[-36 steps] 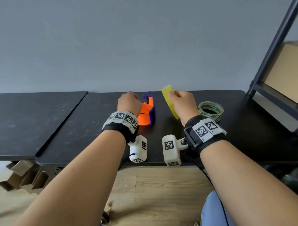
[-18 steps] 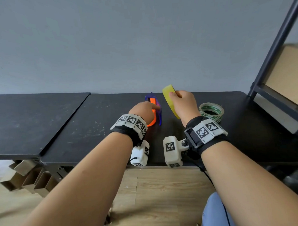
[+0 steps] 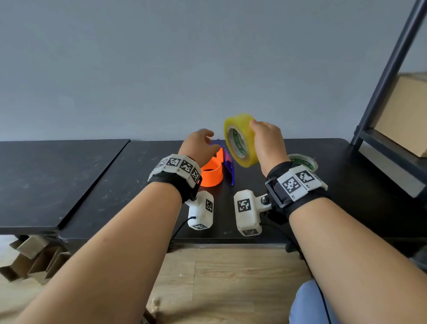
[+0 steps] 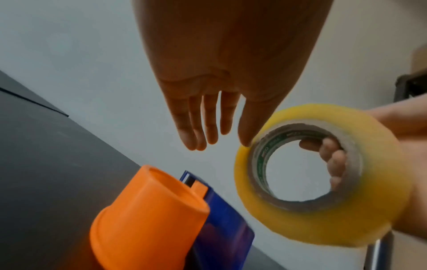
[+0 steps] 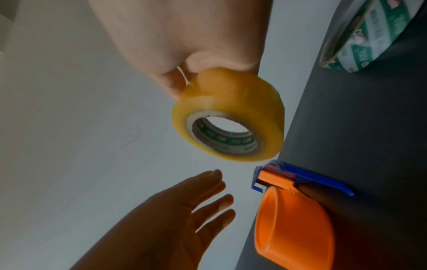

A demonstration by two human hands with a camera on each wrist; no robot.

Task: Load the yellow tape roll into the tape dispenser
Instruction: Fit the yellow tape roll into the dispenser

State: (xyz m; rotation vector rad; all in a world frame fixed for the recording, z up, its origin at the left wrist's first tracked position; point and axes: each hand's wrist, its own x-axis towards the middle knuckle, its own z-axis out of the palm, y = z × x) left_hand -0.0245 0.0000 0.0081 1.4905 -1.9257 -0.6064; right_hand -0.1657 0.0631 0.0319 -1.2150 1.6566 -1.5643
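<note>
My right hand [image 3: 265, 141] grips the yellow tape roll [image 3: 240, 139] in the air, its open core facing left, with fingertips [image 4: 332, 160] showing through the core. The roll [image 5: 228, 126] hangs just above and right of the tape dispenser [image 3: 216, 168], which lies on the black table [image 3: 110, 177] with its orange drum [image 4: 148, 215] and blue frame [image 5: 318, 178]. My left hand [image 3: 199, 143] hovers over the dispenser with fingers [image 4: 198, 126] straight and spread, holding nothing, its thumb close to the roll's rim.
A second tape roll with green print [image 3: 303, 162] lies flat on the table behind my right wrist. A black shelf post [image 3: 390, 71] and a cardboard box [image 3: 412, 115] stand at the right. A second black tabletop [image 3: 37, 180] adjoins on the left.
My left hand let go of the dispenser and lifted with fingers spread. My right hand raised and turned the yellow roll so its core faces left above the dispenser.
</note>
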